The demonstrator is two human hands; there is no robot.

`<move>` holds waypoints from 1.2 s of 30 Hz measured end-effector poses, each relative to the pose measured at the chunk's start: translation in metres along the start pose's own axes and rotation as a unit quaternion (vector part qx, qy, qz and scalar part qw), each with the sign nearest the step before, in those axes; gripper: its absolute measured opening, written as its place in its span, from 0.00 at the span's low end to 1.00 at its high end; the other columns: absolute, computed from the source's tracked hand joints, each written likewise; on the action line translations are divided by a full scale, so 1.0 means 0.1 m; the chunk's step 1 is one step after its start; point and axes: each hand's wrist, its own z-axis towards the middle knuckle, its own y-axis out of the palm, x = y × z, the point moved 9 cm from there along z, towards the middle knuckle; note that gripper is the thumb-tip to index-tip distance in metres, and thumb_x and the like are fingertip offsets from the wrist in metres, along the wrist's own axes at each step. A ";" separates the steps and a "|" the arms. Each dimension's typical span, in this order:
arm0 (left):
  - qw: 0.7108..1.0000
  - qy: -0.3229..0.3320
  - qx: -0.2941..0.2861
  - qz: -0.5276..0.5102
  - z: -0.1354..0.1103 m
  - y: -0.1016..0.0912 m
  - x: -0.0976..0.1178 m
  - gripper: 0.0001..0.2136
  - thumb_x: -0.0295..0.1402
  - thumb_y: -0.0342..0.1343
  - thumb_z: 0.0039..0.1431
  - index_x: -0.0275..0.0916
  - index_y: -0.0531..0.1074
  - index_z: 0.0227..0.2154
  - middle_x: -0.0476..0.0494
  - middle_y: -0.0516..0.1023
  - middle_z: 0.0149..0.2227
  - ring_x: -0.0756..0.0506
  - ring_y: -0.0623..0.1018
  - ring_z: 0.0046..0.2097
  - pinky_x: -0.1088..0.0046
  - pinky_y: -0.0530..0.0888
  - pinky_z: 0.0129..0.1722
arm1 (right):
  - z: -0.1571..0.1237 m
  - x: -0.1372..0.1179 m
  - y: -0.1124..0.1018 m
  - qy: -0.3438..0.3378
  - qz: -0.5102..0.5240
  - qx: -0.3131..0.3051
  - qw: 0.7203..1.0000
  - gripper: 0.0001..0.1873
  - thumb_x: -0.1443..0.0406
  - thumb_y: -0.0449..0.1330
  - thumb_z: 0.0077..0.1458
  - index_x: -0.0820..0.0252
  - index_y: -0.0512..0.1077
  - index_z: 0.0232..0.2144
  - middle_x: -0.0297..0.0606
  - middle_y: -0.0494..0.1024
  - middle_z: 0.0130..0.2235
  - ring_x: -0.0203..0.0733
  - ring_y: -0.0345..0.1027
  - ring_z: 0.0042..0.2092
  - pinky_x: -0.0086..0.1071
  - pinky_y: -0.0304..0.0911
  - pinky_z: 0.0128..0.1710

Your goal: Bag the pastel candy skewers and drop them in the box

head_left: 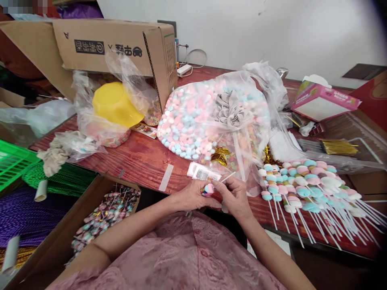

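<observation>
Close to the table's front edge, my left hand (193, 197) is closed around the candy end of a marshmallow lollipop (208, 188), with pink and white pieces showing. My right hand (234, 197) is closed on its white stick (229, 177), which points up and to the right. The fingers hide part of the candy, and whether a wrapper covers it is hard to tell. Just beyond my hands lies a small stack of printed clear wrappers (205, 173). Gold twist ties (220, 156) rest behind them, against a large clear bag of pastel marshmallows (187, 121).
Many marshmallow lollipops (311, 185) are piled at the right, sticks overhanging the edge. A yellow bowl (113, 104) sits among plastic bags before a cardboard carton (115, 44). Lower left, an open box holds finished-looking lollipops (105, 213); a green crate (15, 163) stands beyond.
</observation>
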 end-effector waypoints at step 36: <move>0.999 0.002 -0.019 -0.038 -0.11 -0.03 0.29 0.22 0.48 0.63 0.54 0.35 0.73 0.44 0.49 0.72 0.29 0.54 0.70 0.28 0.79 0.66 0.28 | 0.23 -0.60 -0.16 -0.105 0.033 -0.056 0.992 0.09 0.61 0.63 0.54 0.58 0.77 0.25 0.32 0.72 0.23 0.34 0.62 0.26 0.29 0.60 0.27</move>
